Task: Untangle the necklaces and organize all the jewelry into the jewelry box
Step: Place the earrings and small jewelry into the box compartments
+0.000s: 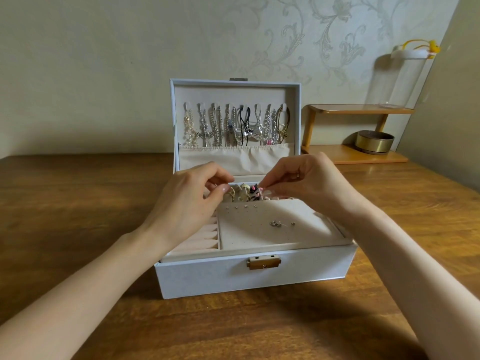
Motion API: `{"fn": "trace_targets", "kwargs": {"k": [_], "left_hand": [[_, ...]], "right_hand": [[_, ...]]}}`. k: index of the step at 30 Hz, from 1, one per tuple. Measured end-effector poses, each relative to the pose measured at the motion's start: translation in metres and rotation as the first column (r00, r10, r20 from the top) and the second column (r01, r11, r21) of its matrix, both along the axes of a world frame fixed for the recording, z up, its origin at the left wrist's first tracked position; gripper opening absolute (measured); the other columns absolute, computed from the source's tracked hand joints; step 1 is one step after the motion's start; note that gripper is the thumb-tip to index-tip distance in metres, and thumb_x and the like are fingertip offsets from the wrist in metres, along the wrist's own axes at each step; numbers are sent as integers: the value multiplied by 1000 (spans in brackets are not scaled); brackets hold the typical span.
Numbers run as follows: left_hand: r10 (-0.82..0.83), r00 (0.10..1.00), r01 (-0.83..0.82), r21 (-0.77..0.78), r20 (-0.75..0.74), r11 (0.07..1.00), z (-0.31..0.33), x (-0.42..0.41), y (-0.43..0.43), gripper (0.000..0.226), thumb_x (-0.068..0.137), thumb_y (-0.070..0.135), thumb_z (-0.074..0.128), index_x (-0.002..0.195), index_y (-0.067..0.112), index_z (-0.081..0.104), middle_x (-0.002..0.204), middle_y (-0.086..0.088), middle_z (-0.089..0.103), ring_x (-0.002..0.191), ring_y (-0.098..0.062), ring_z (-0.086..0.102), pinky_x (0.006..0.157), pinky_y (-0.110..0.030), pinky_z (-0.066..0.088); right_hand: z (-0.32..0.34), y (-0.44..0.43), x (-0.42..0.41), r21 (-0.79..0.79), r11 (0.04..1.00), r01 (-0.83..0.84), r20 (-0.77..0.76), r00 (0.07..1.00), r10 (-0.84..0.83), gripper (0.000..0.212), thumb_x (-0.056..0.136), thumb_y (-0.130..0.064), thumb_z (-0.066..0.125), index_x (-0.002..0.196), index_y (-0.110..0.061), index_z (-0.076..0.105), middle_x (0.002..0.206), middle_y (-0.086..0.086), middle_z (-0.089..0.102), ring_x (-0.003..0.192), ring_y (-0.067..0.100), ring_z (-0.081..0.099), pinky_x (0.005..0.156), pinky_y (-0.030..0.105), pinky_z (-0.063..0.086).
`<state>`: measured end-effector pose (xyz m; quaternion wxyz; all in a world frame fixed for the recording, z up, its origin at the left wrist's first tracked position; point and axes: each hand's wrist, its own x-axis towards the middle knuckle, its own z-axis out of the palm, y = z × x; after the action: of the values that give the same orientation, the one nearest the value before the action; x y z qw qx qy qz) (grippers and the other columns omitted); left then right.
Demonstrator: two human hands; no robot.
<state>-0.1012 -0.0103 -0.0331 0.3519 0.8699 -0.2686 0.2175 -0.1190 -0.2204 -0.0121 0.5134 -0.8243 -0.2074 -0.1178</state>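
The pale blue, grainy rectangular jewelry box (233, 276) stands open on the glossy wooden table (78, 203). Glittering chain necklaces (215, 126) hang from hooks in its upright lid. Over the rear compartment's heap of gold and pink trinkets (240, 194), the left hand (192, 193) pinches a thin pale pin (217, 185) (too small to identify). The right hand (306, 183) pinches a small pink piece (260, 192). Loose silver studs (279, 223) lie on the beige velvety pad (241, 235).
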Motion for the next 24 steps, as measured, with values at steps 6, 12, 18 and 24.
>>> {"fn": "trace_targets", "kwargs": {"k": [6,12,18,24], "left_hand": [[-58,998,59,-24,19,998,3,-4,-2,16,88,10,61,100,19,67,87,19,62,80,9,56,65,-4,41],[-100,994,101,-12,35,995,4,-5,-2,14,88,8,62,97,17,67,86,18,62,86,6,57,67,-5,43],[-90,996,90,-17,18,996,3,-4,-1,11,87,11,64,96,17,68,86,18,64,86,5,57,67,-5,43],[-59,998,59,-12,-1,998,0,-1,0,13,89,11,61,96,19,68,88,15,65,85,1,58,68,-7,44]], "right_hand": [[1,8,-4,-11,999,-38,61,997,39,29,69,12,75,85,-11,69,77,5,69,71,11,65,70,20,54],[3,12,-10,48,996,-72,143,988,64,37,69,14,74,84,-19,64,71,-4,67,68,9,64,61,14,48],[2,13,-10,52,993,-105,204,975,92,36,68,9,76,83,-22,68,74,0,69,71,11,64,69,18,50],[-2,5,0,19,1000,11,93,996,-13,16,69,0,79,76,-12,73,76,10,73,67,20,67,63,22,53]]}}
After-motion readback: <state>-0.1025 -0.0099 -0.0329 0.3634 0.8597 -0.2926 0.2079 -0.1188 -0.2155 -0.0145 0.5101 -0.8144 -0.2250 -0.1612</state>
